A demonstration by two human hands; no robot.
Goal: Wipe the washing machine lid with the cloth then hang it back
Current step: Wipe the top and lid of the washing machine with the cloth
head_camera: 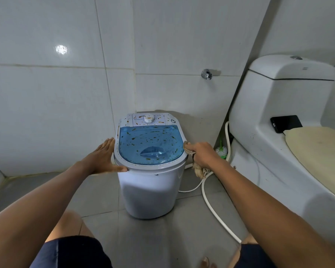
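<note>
A small white washing machine (149,192) stands on the grey floor in the corner. Its blue see-through lid (151,144) and white control panel are spattered with brown-orange spots. My left hand (103,157) lies flat and open against the machine's left rim, thumb on the front edge. My right hand (200,153) is at the right rim, closed on a beige cloth (199,171). One end of the cloth touches the rim and the other hangs below my fist.
A white toilet (275,120) fills the right side, with a black phone (285,123) on it. A white hose (215,209) runs across the floor right of the machine. A toilet brush (221,149) stands behind. A chrome wall valve (207,74) sticks out above.
</note>
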